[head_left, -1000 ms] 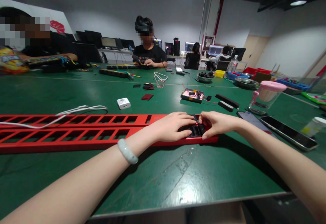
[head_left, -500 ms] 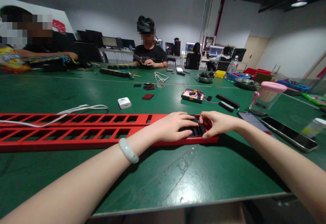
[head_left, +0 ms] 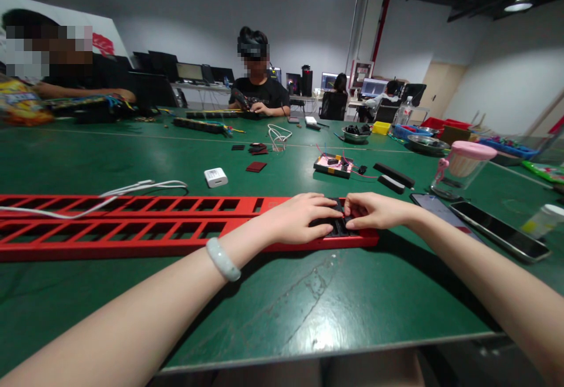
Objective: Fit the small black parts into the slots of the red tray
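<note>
A long red slotted frame (head_left: 247, 235) lies across the table, and black plastic pieces (head_left: 337, 227) sit in its right end. My left hand (head_left: 304, 216) rests palm down over that end, fingers stretched out and touching the black pieces. From the right, my right hand (head_left: 372, 211) comes in with thumb and fingers closed on a small black plastic piece, mostly hidden under the fingertips. Both hands are almost side by side.
A white cable (head_left: 110, 196) lies over the frame's left part, with a white charger (head_left: 215, 178) behind. At right are black phones (head_left: 500, 231) and a pink-lidded cup (head_left: 462, 170). A small tray with wires (head_left: 333, 165) stands beyond my hands. Co-workers sit across the table.
My right thumb has moved up and inward, nearer to its index finger, and the black piece is now more covered. The left hand has stayed in place.
</note>
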{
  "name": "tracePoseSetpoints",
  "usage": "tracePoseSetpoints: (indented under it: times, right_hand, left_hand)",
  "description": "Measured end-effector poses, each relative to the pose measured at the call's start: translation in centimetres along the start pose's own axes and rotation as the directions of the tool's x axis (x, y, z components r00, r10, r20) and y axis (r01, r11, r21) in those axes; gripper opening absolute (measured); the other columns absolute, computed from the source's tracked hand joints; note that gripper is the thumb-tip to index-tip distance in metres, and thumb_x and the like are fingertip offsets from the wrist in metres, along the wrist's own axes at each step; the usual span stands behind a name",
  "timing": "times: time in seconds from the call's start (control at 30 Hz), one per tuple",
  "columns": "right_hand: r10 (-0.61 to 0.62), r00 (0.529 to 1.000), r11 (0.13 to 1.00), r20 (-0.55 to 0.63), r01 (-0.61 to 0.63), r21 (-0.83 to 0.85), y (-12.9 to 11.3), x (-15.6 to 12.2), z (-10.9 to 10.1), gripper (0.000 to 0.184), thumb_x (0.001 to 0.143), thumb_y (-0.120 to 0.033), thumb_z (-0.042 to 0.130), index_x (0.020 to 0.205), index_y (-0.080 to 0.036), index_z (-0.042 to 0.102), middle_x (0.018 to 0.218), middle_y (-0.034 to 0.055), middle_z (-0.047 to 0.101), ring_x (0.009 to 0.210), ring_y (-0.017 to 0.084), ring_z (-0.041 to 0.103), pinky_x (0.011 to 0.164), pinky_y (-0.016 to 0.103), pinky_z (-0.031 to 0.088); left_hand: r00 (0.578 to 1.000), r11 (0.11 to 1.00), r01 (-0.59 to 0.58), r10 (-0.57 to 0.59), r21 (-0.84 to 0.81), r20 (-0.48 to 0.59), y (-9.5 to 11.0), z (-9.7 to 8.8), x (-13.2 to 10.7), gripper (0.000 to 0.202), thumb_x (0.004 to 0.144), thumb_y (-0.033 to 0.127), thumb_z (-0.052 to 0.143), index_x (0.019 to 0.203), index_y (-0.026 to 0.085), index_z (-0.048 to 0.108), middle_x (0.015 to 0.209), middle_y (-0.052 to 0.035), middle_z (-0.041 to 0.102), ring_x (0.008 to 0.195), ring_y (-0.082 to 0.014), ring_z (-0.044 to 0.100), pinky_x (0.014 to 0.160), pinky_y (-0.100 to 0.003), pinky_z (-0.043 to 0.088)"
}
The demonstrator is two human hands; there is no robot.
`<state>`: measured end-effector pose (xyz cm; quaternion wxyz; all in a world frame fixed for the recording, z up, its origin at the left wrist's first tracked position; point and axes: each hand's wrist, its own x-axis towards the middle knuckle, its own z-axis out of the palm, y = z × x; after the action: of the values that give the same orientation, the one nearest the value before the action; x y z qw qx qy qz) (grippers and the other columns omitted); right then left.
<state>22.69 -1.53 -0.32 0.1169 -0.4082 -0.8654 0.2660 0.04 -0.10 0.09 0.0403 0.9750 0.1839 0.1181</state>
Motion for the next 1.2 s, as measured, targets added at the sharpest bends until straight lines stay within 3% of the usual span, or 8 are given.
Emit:
tracePoseSetpoints:
  times: [0.17, 0.4, 0.5, 0.7, 0.77, 0.97, 1.2]
  right_hand:
    - [0.004, 1.000, 1.000, -0.011, -0.004, 0.031, -0.1, 0.0, 0.1, 0.029, 0.072, -0.037, 0.055, 0.088, -0.014, 0.050, 0.071, -0.0003, 0.050, 0.060, 0.009, 0.044, 0.051, 0.019, 0.035]
    - [0.010, 0.996, 1.000, -0.090, -0.012, -0.026, -0.5, 0.3, 0.5, 0.031, 0.072, -0.043, 0.055, 0.082, -0.015, 0.050, 0.068, -0.0006, 0.051, 0.058, 0.009, 0.045, 0.050, 0.019, 0.033]
    - [0.005, 0.979, 0.993, -0.204, -0.029, -0.112, -0.4, 0.7, 1.3, 0.031, 0.073, -0.046, 0.053, 0.076, -0.015, 0.049, 0.067, -0.0002, 0.052, 0.059, 0.010, 0.045, 0.052, 0.020, 0.032]
    - [0.070, 0.878, 0.949, -0.473, -0.205, -0.240, -0.5, 1.4, 3.1, 0.023, 0.081, -0.039, 0.044, 0.081, -0.017, 0.049, 0.079, 0.0031, 0.057, 0.069, 0.013, 0.050, 0.061, 0.023, 0.035]
    - [0.088, 0.874, 0.930, -0.478, -0.244, -0.274, -1.0, 1.5, 3.2, 0.026, 0.082, -0.041, 0.041, 0.089, -0.018, 0.050, 0.087, 0.0055, 0.058, 0.076, 0.015, 0.053, 0.066, 0.024, 0.036]
    - [0.093, 0.931, 0.872, -0.353, -0.247, -0.422, -2.3, 1.3, 3.1, 0.049, 0.083, -0.052, 0.030, 0.121, -0.022, 0.037, 0.107, 0.0093, 0.057, 0.092, 0.023, 0.055, 0.073, 0.030, 0.039]
    - [0.092, 0.939, 0.856, -0.332, -0.245, -0.455, -2.7, 1.4, 3.1, 0.047, 0.085, -0.050, 0.028, 0.122, -0.022, 0.037, 0.111, 0.0083, 0.056, 0.099, 0.022, 0.053, 0.077, 0.029, 0.038]
  left_hand:
    - [1.000, 1.000, 0.018, -0.018, -0.003, -0.001, 0.1, 0.0, 0.0, 0.035, 0.082, 0.033, 0.044, 0.117, 0.030, 0.046, 0.126, -0.0004, 0.044, 0.117, -0.0195, 0.036, 0.100, -0.036, 0.027]
    - [1.000, 1.000, 0.030, -0.030, -0.001, 0.008, 0.0, 0.1, -0.1, 0.037, 0.083, 0.035, 0.043, 0.119, 0.027, 0.045, 0.125, -0.0012, 0.045, 0.118, -0.0197, 0.034, 0.102, -0.036, 0.025]
    - [0.999, 0.999, 0.043, -0.042, -0.008, 0.010, 0.1, 0.0, -0.1, 0.041, 0.083, 0.035, 0.043, 0.122, 0.025, 0.041, 0.125, -0.0021, 0.044, 0.118, -0.0194, 0.035, 0.102, -0.035, 0.025]
    - [0.995, 0.995, 0.103, -0.103, -0.009, -0.010, 0.3, -0.1, 0.1, 0.045, 0.080, 0.037, 0.045, 0.122, 0.021, 0.039, 0.126, -0.0060, 0.042, 0.115, -0.0192, 0.039, 0.099, -0.032, 0.030]
    - [0.991, 0.991, 0.132, -0.132, -0.005, -0.029, 0.1, 0.0, 0.1, 0.047, 0.081, 0.038, 0.044, 0.124, 0.021, 0.036, 0.126, -0.0062, 0.042, 0.114, -0.0188, 0.040, 0.097, -0.031, 0.031]
    - [0.945, 0.945, 0.322, -0.317, 0.063, -0.078, -0.9, 0.7, 0.1, 0.037, 0.081, 0.026, 0.037, 0.117, 0.018, 0.043, 0.116, -0.0069, 0.051, 0.105, -0.0192, 0.047, 0.091, -0.032, 0.036]
    - [0.928, 0.921, 0.366, -0.350, 0.133, -0.131, -0.6, 0.7, 0.1, 0.030, 0.079, 0.025, 0.038, 0.105, 0.018, 0.051, 0.101, -0.0060, 0.057, 0.094, -0.0183, 0.052, 0.084, -0.030, 0.040]
